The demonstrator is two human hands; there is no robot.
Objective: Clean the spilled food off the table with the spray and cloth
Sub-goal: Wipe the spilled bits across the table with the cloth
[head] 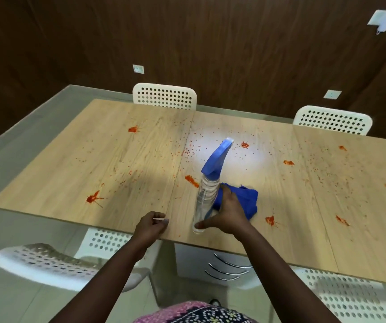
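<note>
- Dark brown wood-panelled walls (210,43) close in the room behind a pale floor; they carry a few small white wall plates.
- Filling the middle of the view is the long light-wood laminate worktop (126,164), made of panels butted edge to edge, with the person standing at its near edge.
- White perforated plastic chairs (164,96) sit along the far side and more at the near side, one tipped at an angle at the lower left, probably pulled out of the way to give standing room.
- Red-orange food splatters (93,198) and fine specks are scattered across nearly the whole worktop, so cleaning looks barely begun.
- A crumpled blue cloth (245,201) lies on the worktop near the front edge, just right of the bottle and partly under the right hand, kept within reach for wiping.
- A clear plastic spray bottle with a blue trigger head (207,194) stands near the front edge, nozzle pointing away toward the far splatters.
- The right hand (230,214) has fingers spread, thumb against the bottle's base and fingers lying over the cloth; its grip is released, closed round neither.
- The left hand (151,226) rests at the worktop's edge, loosely curled, holding nothing I can make out, likely steadying the body.
</note>
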